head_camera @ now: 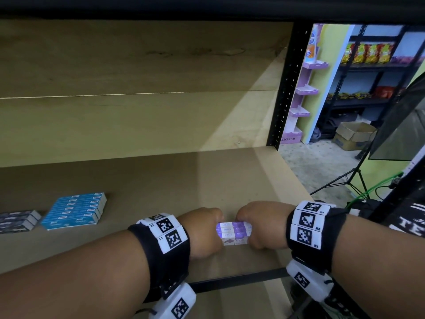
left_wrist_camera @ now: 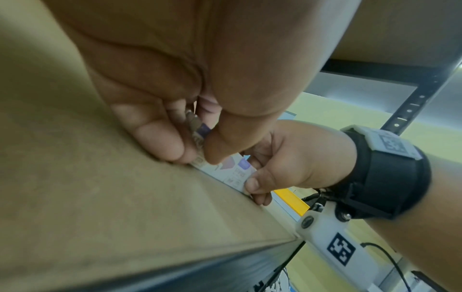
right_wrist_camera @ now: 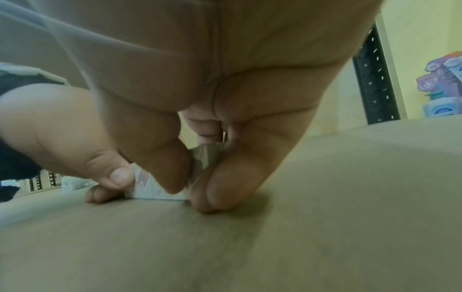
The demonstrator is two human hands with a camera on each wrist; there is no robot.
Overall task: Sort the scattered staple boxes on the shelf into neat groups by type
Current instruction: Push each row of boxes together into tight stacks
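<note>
A small stack of purple-and-white staple boxes (head_camera: pixel 233 233) sits on the brown shelf board (head_camera: pixel 161 180) near its front right. My left hand (head_camera: pixel 211 229) grips the stack's left end and my right hand (head_camera: pixel 251 229) grips its right end, fingers curled over the far side. In the left wrist view my left hand (left_wrist_camera: pixel 195 150) pinches the purple boxes (left_wrist_camera: pixel 232 170) between thumb and fingers. In the right wrist view my right hand (right_wrist_camera: pixel 195 189) pinches the purple boxes (right_wrist_camera: pixel 150 189) the same way. A neat block of blue boxes (head_camera: pixel 76 210) lies at the left. Beside it lie dark boxes (head_camera: pixel 17 221).
The shelf's black front rail (head_camera: pixel 241 278) runs just below my wrists. A black perforated upright (head_camera: pixel 285 88) stands at the right rear corner. The shelf's right edge drops to the floor, where a tripod (head_camera: pixel 354 178) and a cardboard carton (head_camera: pixel 354 134) stand.
</note>
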